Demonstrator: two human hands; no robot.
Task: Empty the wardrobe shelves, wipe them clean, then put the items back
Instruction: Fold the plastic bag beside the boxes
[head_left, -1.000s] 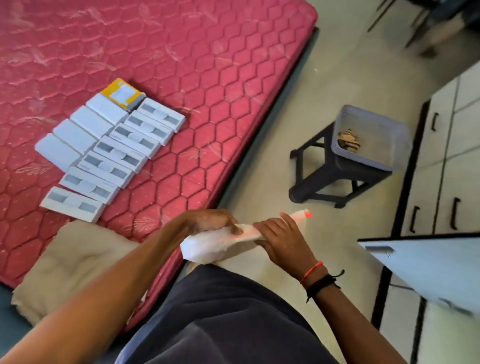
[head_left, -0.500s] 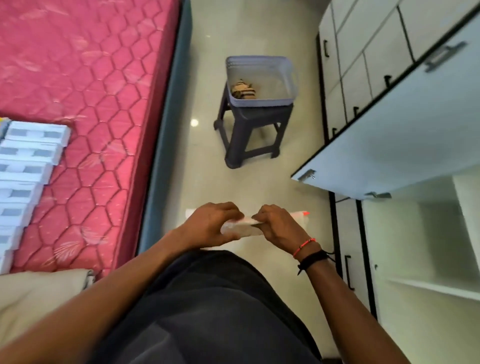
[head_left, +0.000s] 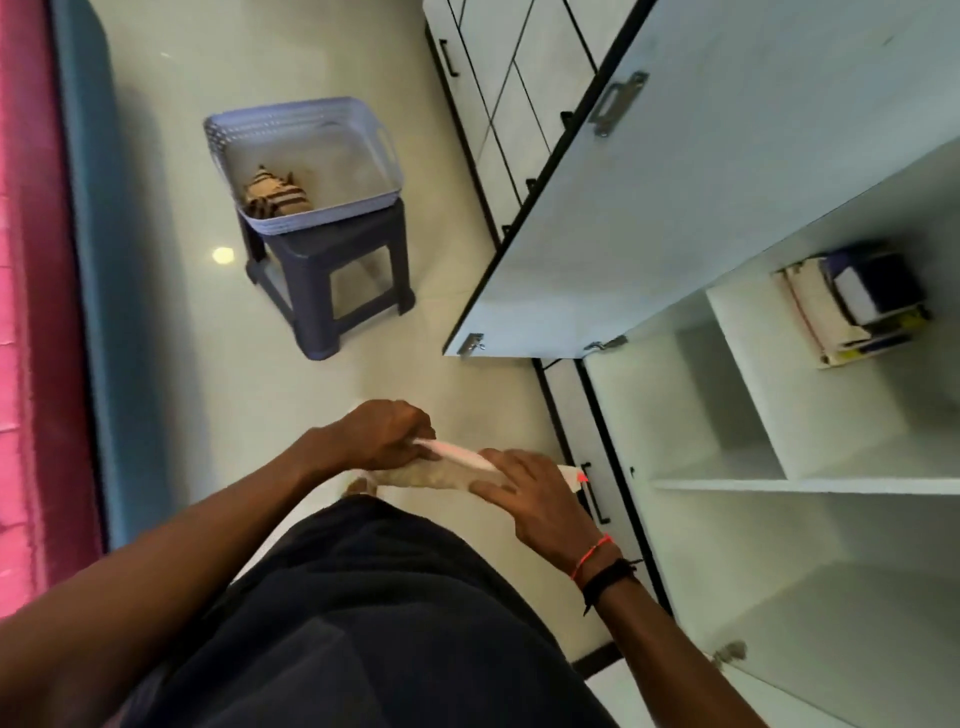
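Note:
Both my hands hold a white cloth (head_left: 441, 475) wrapped around a slim white object with a red tip (head_left: 574, 474), in front of my waist. My left hand (head_left: 382, 436) grips the cloth's left end with curled fingers. My right hand (head_left: 530, 493) lies over the right part, fingers wrapped around it. The white wardrobe (head_left: 779, 415) stands open at the right, its door (head_left: 675, 208) swung out. Its lower shelf (head_left: 805, 486) is bare. A stack of boxes (head_left: 852, 306) sits on an upper shelf.
A grey perforated basket (head_left: 306, 156) holding a striped cloth (head_left: 275, 197) sits on a dark plastic stool (head_left: 332, 280) on the floor ahead. The red mattress (head_left: 26, 312) with its blue edge runs along the left. Drawer fronts (head_left: 498, 67) line the far right wall.
My view has swung right from the mattress with its rows of white boxes to the open wardrobe. Both hands kept hold of the cloth and shifted slightly along it.

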